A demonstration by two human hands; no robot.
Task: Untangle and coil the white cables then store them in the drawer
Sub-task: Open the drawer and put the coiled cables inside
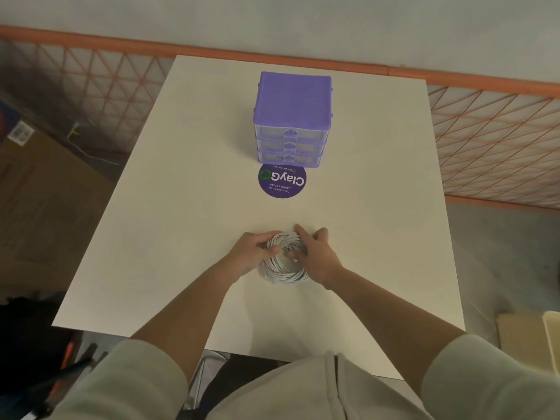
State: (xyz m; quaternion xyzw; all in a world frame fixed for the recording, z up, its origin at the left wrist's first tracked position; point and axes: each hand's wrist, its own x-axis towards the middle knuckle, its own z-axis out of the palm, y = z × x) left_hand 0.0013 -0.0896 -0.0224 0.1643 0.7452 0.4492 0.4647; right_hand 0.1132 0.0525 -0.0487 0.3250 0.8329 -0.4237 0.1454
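Observation:
A bundle of coiled white cables (284, 269) lies on the white table (188, 207), near its front middle. My left hand (251, 253) grips the coil's left side, fingers curled over the strands. My right hand (315, 253) holds the right side, thumb tucked into the loop and index finger stretched over the top. A purple three-drawer unit (292, 116) stands at the back of the table. All three clear drawers are closed.
A round purple ClayGo sticker (282, 180) lies flat just in front of the drawer unit. An orange mesh railing (491, 137) runs behind and to the right of the table. A cardboard box (45, 192) sits on the floor at left.

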